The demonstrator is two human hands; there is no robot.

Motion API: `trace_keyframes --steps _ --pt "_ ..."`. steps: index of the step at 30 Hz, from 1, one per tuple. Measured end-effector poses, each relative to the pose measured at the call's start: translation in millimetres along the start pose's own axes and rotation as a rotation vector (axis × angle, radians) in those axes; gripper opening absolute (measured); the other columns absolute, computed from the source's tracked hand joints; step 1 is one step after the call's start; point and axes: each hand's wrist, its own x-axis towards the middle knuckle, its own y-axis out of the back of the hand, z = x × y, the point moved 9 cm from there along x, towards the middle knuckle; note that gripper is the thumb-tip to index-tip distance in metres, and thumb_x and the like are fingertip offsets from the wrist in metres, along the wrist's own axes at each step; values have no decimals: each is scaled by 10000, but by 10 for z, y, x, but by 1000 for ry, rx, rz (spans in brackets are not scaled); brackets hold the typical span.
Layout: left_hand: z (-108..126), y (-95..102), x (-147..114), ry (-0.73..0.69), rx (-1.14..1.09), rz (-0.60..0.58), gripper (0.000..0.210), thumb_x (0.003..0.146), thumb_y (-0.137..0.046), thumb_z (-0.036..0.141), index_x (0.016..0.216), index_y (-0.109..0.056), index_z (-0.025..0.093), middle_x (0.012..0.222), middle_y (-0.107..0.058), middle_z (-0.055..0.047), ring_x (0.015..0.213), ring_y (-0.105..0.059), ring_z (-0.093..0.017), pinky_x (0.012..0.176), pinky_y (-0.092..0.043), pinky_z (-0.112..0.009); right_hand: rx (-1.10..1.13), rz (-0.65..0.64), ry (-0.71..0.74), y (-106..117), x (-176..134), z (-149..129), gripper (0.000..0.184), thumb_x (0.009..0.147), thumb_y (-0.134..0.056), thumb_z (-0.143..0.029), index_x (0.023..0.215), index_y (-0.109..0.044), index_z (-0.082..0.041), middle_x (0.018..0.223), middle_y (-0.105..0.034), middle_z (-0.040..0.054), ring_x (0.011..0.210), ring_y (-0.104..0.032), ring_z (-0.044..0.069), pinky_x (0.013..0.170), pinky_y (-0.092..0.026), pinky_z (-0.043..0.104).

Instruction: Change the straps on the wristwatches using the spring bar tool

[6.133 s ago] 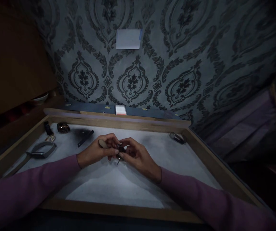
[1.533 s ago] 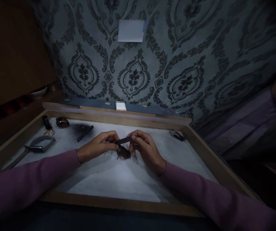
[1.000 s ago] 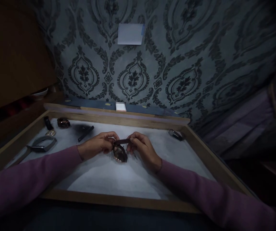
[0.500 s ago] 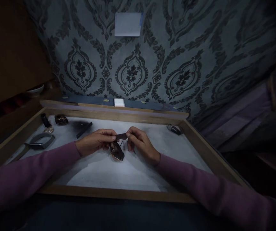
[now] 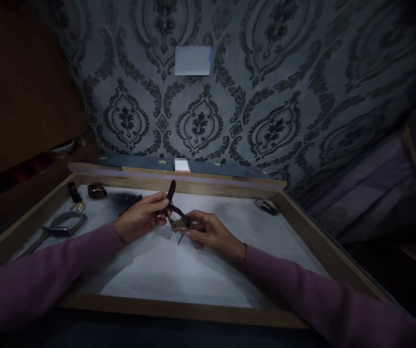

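A wristwatch (image 5: 181, 223) with a dark brown strap is held up between my two hands, above the middle of a white-bottomed wooden tray (image 5: 179, 303). My left hand (image 5: 141, 217) pinches the strap, whose end sticks up above the fingertips. On the other side, my right hand (image 5: 213, 232) grips the watch by its case, thumb and fingers closed on the edge. A thin dark stick-like piece (image 5: 180, 239) shows just under the watch, near the right fingers; whether it is held I cannot tell.
Toward the left of the tray lie a gold-cased watch (image 5: 78, 206), a dark bracelet-like watch (image 5: 96, 191) and a grey band (image 5: 66, 224). A dark flat strip (image 5: 131, 200) lies behind my left hand. Another watch (image 5: 266, 206) rests at the back right. Raised wooden edges surround everything.
The watch has been turned and its strap end now points upward. My right hand has moved from the strap to the case. The whole view has tilted slightly up.
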Motion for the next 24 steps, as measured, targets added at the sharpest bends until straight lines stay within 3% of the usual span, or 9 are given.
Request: trace_keyframes --steps 9,16,24 --pt "-27 13 24 -19 31 -26 296 703 -812 291 813 -571 158 706 -600 11 595 -543 -79 522 -399 -169 86 54 -6 46 11 -18 312 717 -782 -354 910 -641 -154 575 -629 -33 433 -521 79 417 -408 194" --pt "-24 -1 13 -22 4 -36 302 697 -825 282 818 -580 153 741 -595 15 643 -565 -81 535 -433 -166 102 77 31 75 19 -80 324 675 -820 -341 886 -662 -152 655 -663 -9 475 -540 84 450 -449 209" --pt "20 -31 3 -49 -42 -47 243 733 -798 219 815 -582 141 760 -625 3 645 -597 -80 557 -482 -162 158 59 2 88 20 -125 362 632 -852 -321 881 -650 -154 589 -661 -28 442 -517 75 458 -424 201"
